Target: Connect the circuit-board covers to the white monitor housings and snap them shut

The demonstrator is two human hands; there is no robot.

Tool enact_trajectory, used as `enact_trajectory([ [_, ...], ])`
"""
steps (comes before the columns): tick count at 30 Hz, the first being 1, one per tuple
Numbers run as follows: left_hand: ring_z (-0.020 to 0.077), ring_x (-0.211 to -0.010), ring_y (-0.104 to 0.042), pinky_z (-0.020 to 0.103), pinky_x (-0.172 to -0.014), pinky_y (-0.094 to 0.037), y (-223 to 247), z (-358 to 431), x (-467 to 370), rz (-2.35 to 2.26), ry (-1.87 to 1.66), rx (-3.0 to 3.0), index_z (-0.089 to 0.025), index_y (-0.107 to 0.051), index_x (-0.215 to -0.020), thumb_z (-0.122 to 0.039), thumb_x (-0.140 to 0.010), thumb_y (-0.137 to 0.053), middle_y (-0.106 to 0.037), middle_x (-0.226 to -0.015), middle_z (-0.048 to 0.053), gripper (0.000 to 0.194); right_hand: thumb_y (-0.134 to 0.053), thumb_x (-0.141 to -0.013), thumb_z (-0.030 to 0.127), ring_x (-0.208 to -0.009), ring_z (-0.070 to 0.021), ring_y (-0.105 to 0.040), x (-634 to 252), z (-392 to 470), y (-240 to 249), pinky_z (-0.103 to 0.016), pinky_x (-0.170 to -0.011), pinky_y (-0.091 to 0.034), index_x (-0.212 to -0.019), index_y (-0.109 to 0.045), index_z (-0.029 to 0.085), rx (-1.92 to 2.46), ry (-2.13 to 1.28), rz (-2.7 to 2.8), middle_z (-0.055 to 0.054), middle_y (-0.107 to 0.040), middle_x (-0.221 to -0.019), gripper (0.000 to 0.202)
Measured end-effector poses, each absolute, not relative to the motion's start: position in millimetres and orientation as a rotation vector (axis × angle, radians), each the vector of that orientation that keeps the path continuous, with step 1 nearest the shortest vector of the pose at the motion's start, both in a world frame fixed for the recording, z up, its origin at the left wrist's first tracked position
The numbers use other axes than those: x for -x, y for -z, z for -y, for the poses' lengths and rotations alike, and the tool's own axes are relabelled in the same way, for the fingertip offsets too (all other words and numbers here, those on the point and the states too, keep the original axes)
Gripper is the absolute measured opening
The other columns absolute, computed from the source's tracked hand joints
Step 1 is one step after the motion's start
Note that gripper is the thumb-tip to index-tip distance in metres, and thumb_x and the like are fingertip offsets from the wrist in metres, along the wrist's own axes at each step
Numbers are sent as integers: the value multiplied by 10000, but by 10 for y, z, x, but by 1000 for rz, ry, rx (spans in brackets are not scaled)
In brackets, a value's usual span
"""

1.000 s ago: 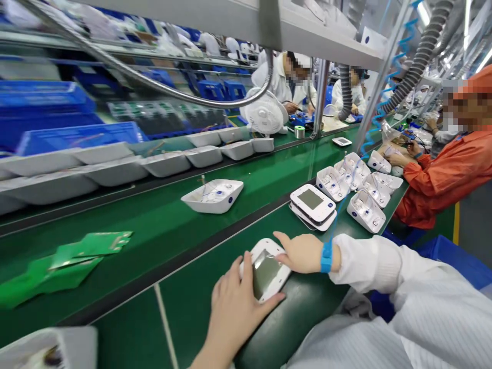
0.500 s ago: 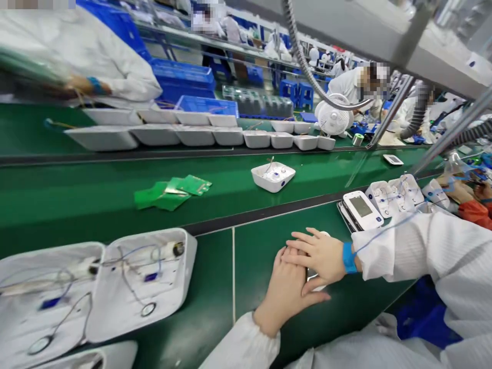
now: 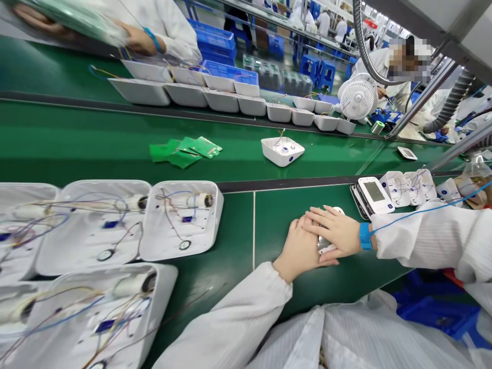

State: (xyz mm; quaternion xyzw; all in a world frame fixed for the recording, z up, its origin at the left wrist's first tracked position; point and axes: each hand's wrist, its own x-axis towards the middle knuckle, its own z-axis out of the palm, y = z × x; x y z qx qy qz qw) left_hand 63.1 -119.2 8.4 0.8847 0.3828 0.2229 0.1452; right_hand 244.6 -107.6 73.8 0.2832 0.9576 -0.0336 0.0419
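Note:
My left hand (image 3: pixel 302 248) rests on a white panel with a grey shiny window (image 3: pixel 326 245), which lies on the green work surface. Its fingertips are partly hidden under the other hand, and the thumb sticks out to the right. Across it lies my right hand (image 3: pixel 340 233), flat with fingers stretched out and a blue wrist strap at the cuff. Both hands cover most of the panel. Close to the right, a white display cover (image 3: pixel 375 196) with a grey screen leans on a small stack of similar covers.
White housings (image 3: pixel 182 220) with wires and pumps stand at the left. Green circuit boards (image 3: pixel 186 152) and one white housing (image 3: pixel 282 152) sit on the belt. Grey-white housings line the far side near a fan (image 3: pixel 358 97). A co-worker's hand (image 3: pixel 140 38) is at upper left.
The camera view has turned and shifted, bringing more housings into sight at the left. My hands stay overlapped on the panel, with little change in pose.

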Motion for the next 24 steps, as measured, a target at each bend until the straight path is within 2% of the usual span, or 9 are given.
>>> enact_trajectory([
  [4, 411, -1364, -387, 550, -1132, -279, -34, 1209, -642, -1099, -680, -2545, -119, -449, -1495, -972, -587, -499, -421, -1519, 222, 1247, -419, -914, 766, -1522, -415, -149, -2450, 1103, -681, -627, -1193, -177, -1574, -325, 86, -828, 41, -2953, -262, -213, -1621, 952],
  [8, 396, -1324, -418, 552, -1140, -259, -65, 1182, -632, -1043, -688, -2518, -129, -415, -1518, -973, -605, -481, -433, -1498, 223, 1245, -401, -937, 740, -1525, -394, -154, -2442, 1120, -682, -631, -1194, -161, -1574, -327, 109, -836, 17, -2967, -253, -226, -1620, 900],
  [14, 392, -1359, -405, 547, -1151, -267, -152, 1157, -646, -1065, -609, -2442, -134, -510, -1423, -812, -570, -729, -477, -1474, 192, 1112, -429, -949, 713, -1512, -297, -255, -2381, 924, -766, -532, -1201, -251, -1548, -387, 162, -999, 251, -2916, -173, -340, -1597, 815],
  [18, 404, -1310, -439, 562, -1130, -305, -163, 1182, -655, -1159, -625, -2407, -90, -481, -1411, -757, -489, -800, -504, -1402, 214, 1182, -424, -953, 707, -1531, -324, -199, -2279, 662, -810, -554, -1198, -246, -1570, -349, 166, -1025, 266, -2876, -163, -336, -1602, 824],
  [21, 415, -1310, -438, 593, -1140, -286, -105, 1207, -641, -1143, -673, -2397, -88, -492, -1383, -781, -493, -781, -528, -1361, 216, 1165, -425, -927, 749, -1534, -338, -182, -2221, 605, -799, -580, -1195, -235, -1586, -321, 194, -963, 265, -2880, -156, -310, -1616, 868],
  [24, 417, -1354, -403, 608, -1158, -260, -42, 1206, -635, -1066, -731, -2387, -98, -437, -1432, -848, -499, -729, -497, -1410, 213, 1232, -435, -895, 786, -1521, -353, -208, -2213, 634, -755, -606, -1184, -247, -1597, -297, 204, -1034, 285, -2878, -154, -349, -1595, 922],
])
